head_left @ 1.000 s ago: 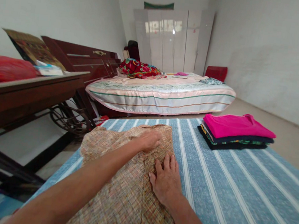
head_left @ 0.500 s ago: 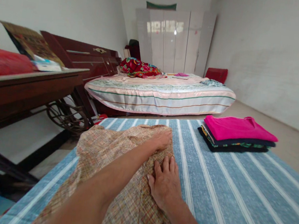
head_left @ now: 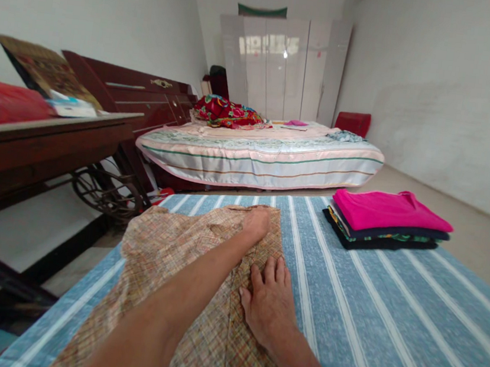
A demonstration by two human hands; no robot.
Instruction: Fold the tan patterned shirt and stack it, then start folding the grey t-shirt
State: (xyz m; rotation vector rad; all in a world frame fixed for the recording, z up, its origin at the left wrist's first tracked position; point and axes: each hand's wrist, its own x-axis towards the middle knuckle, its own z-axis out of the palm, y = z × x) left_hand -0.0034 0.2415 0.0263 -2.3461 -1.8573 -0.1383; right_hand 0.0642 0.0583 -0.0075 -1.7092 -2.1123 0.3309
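A tan checked shirt [head_left: 208, 298] lies spread on a blue-and-white striped bedspread [head_left: 309, 245], with its far edge folded straight. My left hand [head_left: 259, 221] reaches across to the shirt's far right corner, where its fingers are curled down onto the fabric. The fingertips are hidden behind the knuckles. Nearer to me, my right hand [head_left: 270, 300] rests flat with fingers spread along the shirt's right edge. To the right sits a neat stack of folded clothes, topped by a bright pink garment [head_left: 391, 211].
Beyond the striped surface stands a second bed [head_left: 256, 161] with a red floral blanket [head_left: 231, 113]. A dark wooden table [head_left: 49, 141] on the left carries a red bag [head_left: 7, 104] and a tissue box [head_left: 73, 106]. A white wardrobe [head_left: 281, 69] fills the back.
My left hand slid right toward the shirt's far corner, then drew back slightly left with its fingers curled in. My right hand has stayed on the right edge. The view shifted a little.
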